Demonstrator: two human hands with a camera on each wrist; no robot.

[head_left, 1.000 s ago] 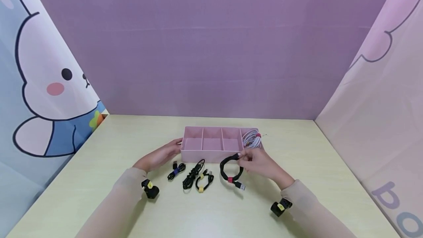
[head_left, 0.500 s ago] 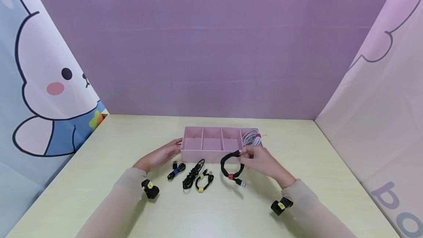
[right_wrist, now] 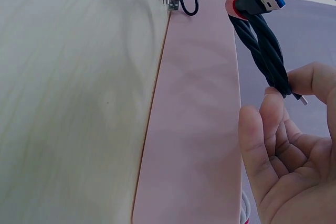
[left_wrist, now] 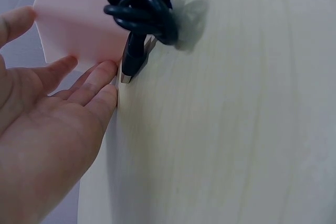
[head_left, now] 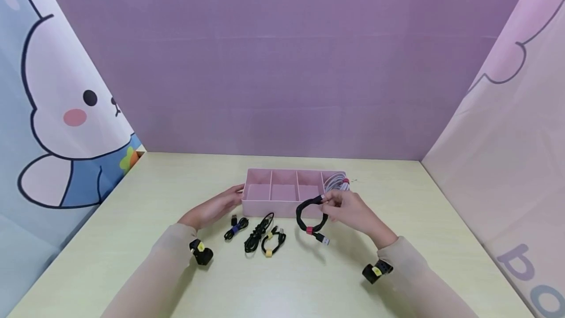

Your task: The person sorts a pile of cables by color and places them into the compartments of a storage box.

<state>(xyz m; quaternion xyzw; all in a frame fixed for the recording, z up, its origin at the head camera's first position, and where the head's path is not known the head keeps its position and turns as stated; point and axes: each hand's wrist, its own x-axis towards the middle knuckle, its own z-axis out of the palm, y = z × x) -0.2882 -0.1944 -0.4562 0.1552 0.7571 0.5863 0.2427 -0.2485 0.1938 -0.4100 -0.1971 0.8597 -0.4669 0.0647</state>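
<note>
Head view: right hand [head_left: 348, 210] pinches the black coiled cable [head_left: 299, 216], hanging at its eight o'clock near the front edge of the pink tray [head_left: 271, 208]; left hand [head_left: 216, 208], fingers loosely extended, touches its nine-o'clock end; tabletop [head_left: 415, 210] stretches wide toward three o'clock

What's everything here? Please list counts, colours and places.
Table: 1, pale, foreground
Divided box: 1, pink, on table
Bundled cable: 1, white, box's rightmost compartment
Red-tied cable: 1, black, held before box
Purple-tied cable: 1, black, table, leftmost
Middle cable: 1, black, beside it
Yellow-tied cable: 1, black, right of that
Backdrop: 1, purple, behind
Side panels: 2, blue-white left, pinkish right
Sleeves: 2, beige, both arms
Wrist cameras: 2, black, on sleeves
Left hand: 1, at box's left end
Right hand: 1, pinching red-tied cable
</note>
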